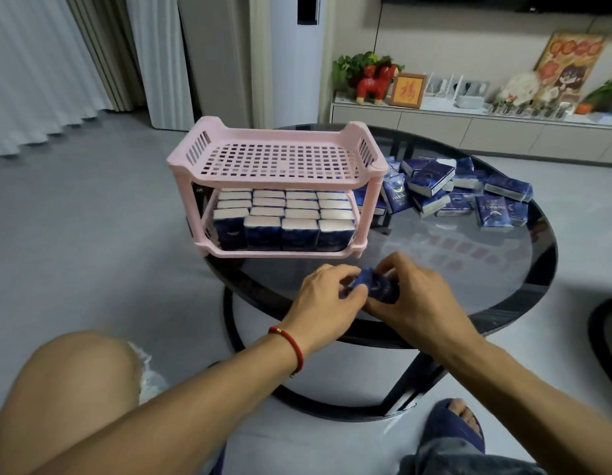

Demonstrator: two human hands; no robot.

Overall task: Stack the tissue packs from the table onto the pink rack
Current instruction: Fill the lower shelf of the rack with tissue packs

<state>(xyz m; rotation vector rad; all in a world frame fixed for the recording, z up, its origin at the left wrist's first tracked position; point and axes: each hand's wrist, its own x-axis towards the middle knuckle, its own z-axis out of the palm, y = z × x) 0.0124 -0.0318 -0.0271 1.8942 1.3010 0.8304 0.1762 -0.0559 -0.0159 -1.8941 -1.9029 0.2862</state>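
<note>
At the left of the round dark glass bench (503, 296) stands the pink rack (280, 186), turned so its long open side faces the person, which leaves both tiers easy to reach from the seat. Its lower tier is packed with blue tissue packs (284, 217) standing upright in tight rows, white ends up, probably because that orientation fits the most in; the slotted top tier is bare, so it looks like the next place to fill. In front of the rack, near the bench's front edge, the left hand (326, 296), with a red cord bracelet (290, 347) at the wrist, and the right hand (414, 293) meet around one tissue pack (376, 286). Both sets of fingers curl onto it from opposite sides, seemingly to square it up or turn it before it goes on the rack; the pack is blurred, so its exact attitude is unclear. Further right, behind the rack's right posts and beyond, the loose pile of tissue packs (462, 193) lies jumbled on the bench, tipped and overlapping, the supply yet to be stacked.
</note>
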